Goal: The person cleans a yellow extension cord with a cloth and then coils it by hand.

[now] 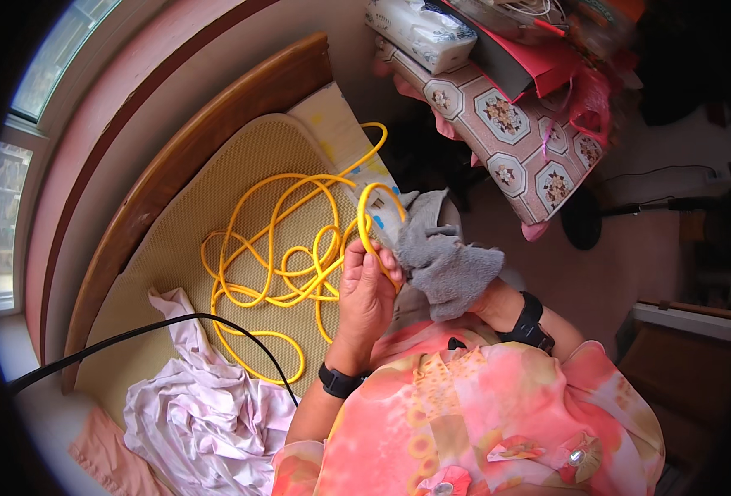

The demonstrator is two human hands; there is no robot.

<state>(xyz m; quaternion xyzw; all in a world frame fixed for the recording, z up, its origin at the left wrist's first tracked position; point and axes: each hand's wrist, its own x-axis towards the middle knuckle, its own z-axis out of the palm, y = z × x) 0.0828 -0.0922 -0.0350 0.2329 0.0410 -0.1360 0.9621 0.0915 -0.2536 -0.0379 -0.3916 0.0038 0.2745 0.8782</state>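
While the left hand [369,281] grasps the yellow cord [361,217], the right hand [484,299], its fingers hidden, holds the gray cloth [452,269], which the cord's raised loop meets. Loose coils lie across the woven mat [188,219], near crumpled pale fabric [204,413]; a patterned desk [530,153] stands ahead, rightward.

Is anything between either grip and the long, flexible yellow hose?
Nothing visible for the left grip; it directly holds the long, flexible yellow hose. At the right grip, the bunched, fuzzy grey cloth lies toward the hose; any contact underneath is hidden.
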